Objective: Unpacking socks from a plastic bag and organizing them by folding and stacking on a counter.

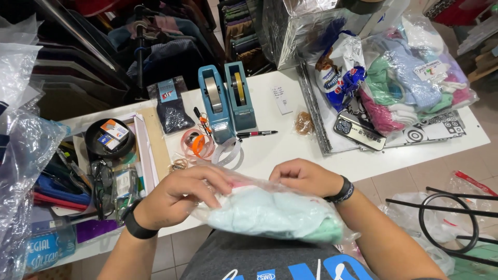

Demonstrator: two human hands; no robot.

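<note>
- My left hand (179,194) grips the near left end of a clear plastic bag (270,210) of pale green and mint cloth, fingers curled over its top edge.
- My right hand (306,176) pinches the same bag's top edge at about one o'clock from the left hand, fingers bent down onto the plastic.
- The bag lies between both hands at the near edge of the white table (280,145), over my lap.
- At twelve o'clock from the bag stand two blue tape dispensers (228,101), side by side.
- A red and black pen (257,134) lies just right of them.
- An orange tape roll (197,144) sits at eleven o'clock.
- A phone (358,132) lies at two o'clock, beside a big clear sack of folded clothes (415,78).
</note>
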